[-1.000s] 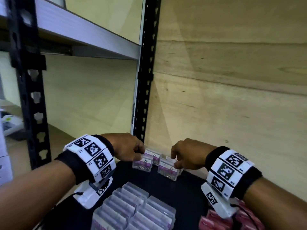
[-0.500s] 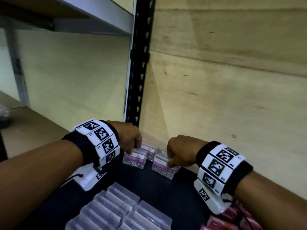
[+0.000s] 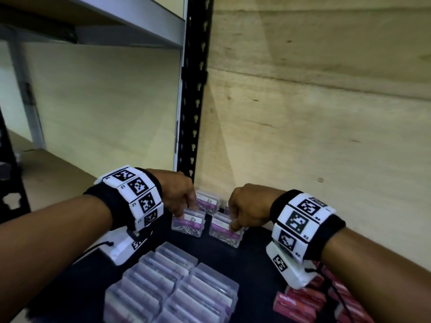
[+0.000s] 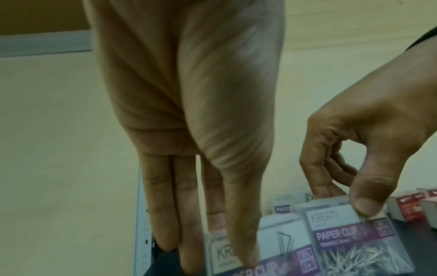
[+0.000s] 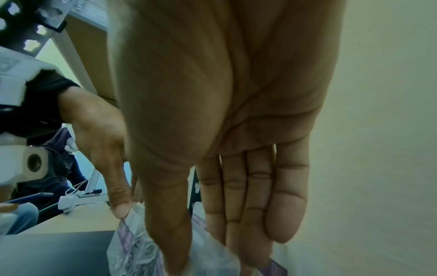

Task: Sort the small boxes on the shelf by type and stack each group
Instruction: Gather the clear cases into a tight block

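Observation:
Two clear paper clip boxes with purple labels stand side by side at the back of the black shelf mat (image 3: 253, 259). My left hand (image 3: 184, 213) pinches the left paper clip box (image 3: 188, 226) from above, thumb in front and fingers behind, as the left wrist view shows on the box (image 4: 272, 248). My right hand (image 3: 235, 226) pinches the right paper clip box (image 3: 224, 234) the same way; its thumb (image 4: 364, 205) sits on the label. Two more such boxes (image 3: 208, 202) stand behind, partly hidden by the hands.
A block of several clear boxes (image 3: 172, 290) lies in the near middle of the mat. Red boxes (image 3: 300, 301) lie near right under my right wrist. A black slotted post (image 3: 192, 113) and plywood wall (image 3: 303, 124) close the back. A metal shelf (image 3: 130, 24) hangs overhead.
The head view has shifted while both hands stayed at the back row. Each hand keeps its pinch on its paper clip box; the boxes have hardly moved.

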{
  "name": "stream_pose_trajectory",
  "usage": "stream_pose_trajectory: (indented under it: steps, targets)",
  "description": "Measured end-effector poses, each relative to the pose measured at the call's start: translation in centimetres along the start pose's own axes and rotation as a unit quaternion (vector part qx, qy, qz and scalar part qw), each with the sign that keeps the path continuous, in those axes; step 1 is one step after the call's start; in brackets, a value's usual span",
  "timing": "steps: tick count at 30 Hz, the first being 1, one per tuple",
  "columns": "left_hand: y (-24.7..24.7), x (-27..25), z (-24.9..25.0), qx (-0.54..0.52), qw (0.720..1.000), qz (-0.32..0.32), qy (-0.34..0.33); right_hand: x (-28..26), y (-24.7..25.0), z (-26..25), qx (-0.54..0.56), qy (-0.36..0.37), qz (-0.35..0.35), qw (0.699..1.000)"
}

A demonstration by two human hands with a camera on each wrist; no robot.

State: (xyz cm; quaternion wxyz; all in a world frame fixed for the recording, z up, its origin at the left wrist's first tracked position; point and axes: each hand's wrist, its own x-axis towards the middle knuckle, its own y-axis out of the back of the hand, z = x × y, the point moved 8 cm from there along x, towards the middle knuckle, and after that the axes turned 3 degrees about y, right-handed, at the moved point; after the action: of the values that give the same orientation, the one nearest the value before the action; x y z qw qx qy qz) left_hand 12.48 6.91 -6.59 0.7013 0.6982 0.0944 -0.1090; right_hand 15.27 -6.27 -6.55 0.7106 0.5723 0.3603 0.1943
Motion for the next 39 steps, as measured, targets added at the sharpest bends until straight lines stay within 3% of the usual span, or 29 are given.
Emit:
stream_pose_trajectory:
  steps: [20,39]
  targets:
    - [-1.5,-6.5,2.4,-0.019,0.998,-0.056,-0.018,-6.0,-0.9,-4.5,0.044,0.011,-0.005,0.999]
    - [-2.6,-6.4,2.0,-0.083,0.991,-0.104,-0.002,-7.3,-1.9,-4.9,0.157,0.018,-0.085,0.984]
